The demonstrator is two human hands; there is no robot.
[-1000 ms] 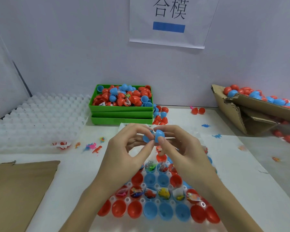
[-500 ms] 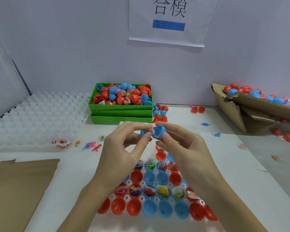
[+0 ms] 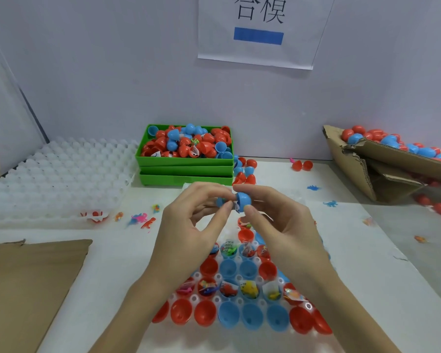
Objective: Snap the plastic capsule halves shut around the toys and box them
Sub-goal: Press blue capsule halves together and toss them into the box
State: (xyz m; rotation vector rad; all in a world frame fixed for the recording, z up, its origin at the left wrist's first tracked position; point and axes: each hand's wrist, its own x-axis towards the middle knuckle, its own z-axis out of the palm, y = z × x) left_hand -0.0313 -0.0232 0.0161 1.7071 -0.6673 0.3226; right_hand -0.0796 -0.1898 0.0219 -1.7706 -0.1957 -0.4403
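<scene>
Left hand (image 3: 189,225) pinches one blue half (image 3: 220,201), right hand (image 3: 278,222) the other half (image 3: 243,200) — rims facing, toy packet (image 3: 236,206) between, lined up to snap together.

Left hand (image 3: 189,222), right hand (image 3: 283,222): bare, no gloves, forearms unsleeved, nails short.
</scene>
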